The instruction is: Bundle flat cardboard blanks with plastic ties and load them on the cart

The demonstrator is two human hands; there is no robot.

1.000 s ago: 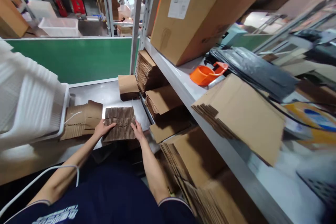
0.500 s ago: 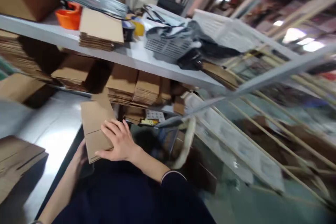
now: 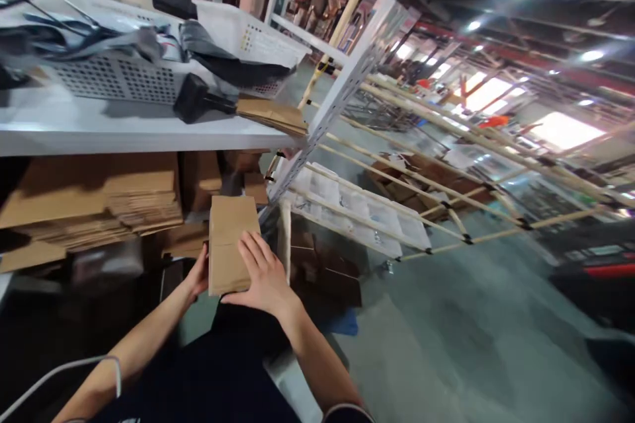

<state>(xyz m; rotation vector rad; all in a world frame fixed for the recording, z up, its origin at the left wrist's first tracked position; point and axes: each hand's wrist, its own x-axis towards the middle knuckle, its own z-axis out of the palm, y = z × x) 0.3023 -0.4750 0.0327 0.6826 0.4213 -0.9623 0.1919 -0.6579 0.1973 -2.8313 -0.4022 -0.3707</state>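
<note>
A stack of flattened brown cardboard boxes (image 3: 229,242) is held upright between both hands in front of my body. My right hand (image 3: 262,275) lies flat on its front face, fingers spread toward the upper left. My left hand (image 3: 199,275) grips the stack from behind at its left edge, mostly hidden by the cardboard. The stack hangs in the air beside the end of a grey shelf unit (image 3: 149,135).
Piles of flat cardboard (image 3: 99,201) fill the lower shelf at left. On the shelf top lie a perforated grey basket (image 3: 116,79), black bags and a white crate (image 3: 248,39). A rack of wooden poles (image 3: 397,178) stands at right. Grey-green floor (image 3: 471,344) stretches right.
My view has swung further right, away from the worktable toward the aisle. The cardboard stack went from lying on the table to being held upright in both hands.
</note>
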